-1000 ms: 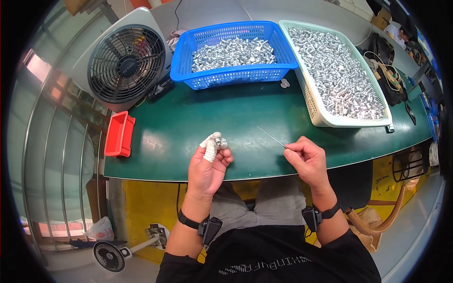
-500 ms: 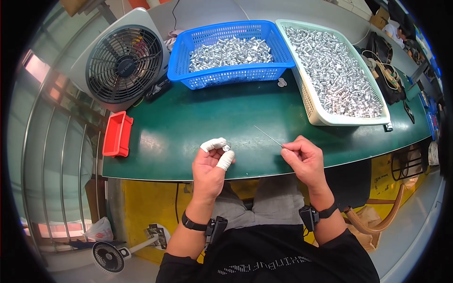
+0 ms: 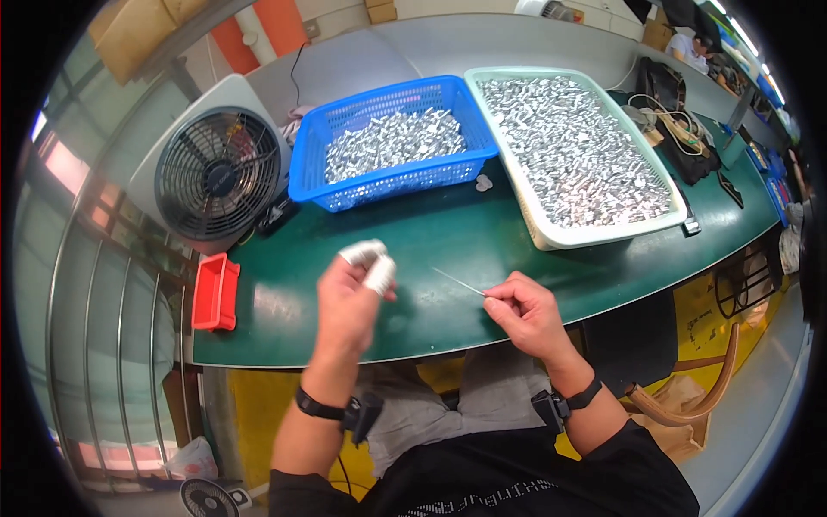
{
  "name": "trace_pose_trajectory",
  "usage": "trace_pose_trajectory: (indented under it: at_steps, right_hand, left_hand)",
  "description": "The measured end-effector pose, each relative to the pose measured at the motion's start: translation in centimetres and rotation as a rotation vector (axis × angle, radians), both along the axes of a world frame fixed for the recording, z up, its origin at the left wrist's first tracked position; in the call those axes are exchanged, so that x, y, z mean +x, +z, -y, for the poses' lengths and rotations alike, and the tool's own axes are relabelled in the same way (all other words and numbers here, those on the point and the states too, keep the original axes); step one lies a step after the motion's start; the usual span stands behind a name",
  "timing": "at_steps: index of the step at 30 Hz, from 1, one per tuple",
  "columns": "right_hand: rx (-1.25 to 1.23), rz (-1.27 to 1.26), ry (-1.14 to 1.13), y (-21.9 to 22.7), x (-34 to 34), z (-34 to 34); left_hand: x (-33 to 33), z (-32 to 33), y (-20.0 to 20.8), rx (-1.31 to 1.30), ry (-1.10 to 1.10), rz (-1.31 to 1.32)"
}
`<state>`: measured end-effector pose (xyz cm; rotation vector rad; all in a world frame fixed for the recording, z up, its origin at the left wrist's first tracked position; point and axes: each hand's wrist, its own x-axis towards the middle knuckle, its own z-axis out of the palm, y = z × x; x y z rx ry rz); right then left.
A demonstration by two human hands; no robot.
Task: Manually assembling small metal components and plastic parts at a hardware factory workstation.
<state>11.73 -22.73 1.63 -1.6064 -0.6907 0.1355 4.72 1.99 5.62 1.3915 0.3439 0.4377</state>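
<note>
A red bin [image 3: 215,291] sits at the green tabletop's [image 3: 431,310] left edge. The left hand [image 3: 349,297], white-taped fingers curled, holds nothing visible. The right hand [image 3: 525,312] pinches a thin wire [image 3: 458,282], pointing up-left, above the tabletop.

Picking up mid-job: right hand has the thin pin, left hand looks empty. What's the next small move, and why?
Probably reach the left hand forward to the blue basket for a metal piece: its taped fingers appear to hold nothing, while the right hand pinches the thin pin pointed leftward above the green table.
</note>
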Motion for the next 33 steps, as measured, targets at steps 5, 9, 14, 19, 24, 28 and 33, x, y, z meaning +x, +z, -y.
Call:
trace_pose_trajectory:
  at_steps: [5, 9, 14, 19, 24, 28, 33]
  right_hand:
    - [0.027, 0.047, -0.054, 0.4, -0.1, 0.0]
    - [0.000, 0.114, -0.073, -0.3, -0.2, -0.5]
    - [0.083, 0.253, -0.084, -0.4, 0.3, -0.4]
    - [0.102, 0.294, -0.043, -0.9, 0.0, -0.5]
    - [0.102, 0.275, 0.014, -1.5, 0.0, -0.3]
    - [0.113, 0.246, 0.036, -1.4, 0.2, 0.0]
    - [0.110, 0.249, 0.035, -1.5, 0.1, 0.0]
  left_hand:
    - [7.1, -3.9, 9.0, 0.813, 0.212, 0.044]
    - [9.2, -1.5, 11.0, 1.052, 0.067, 0.067]
    - [11.6, 5.8, 13.2, 1.138, -0.349, -0.064]
    - [16.4, 8.7, 13.0, 1.439, -0.486, -0.047]
    - [20.4, 11.1, 10.8, 1.869, -0.520, -0.233]
    - [21.7, 13.0, 11.7, 1.835, -0.530, -0.462]
    - [23.5, 12.1, 10.8, 1.873, -0.631, -0.480]
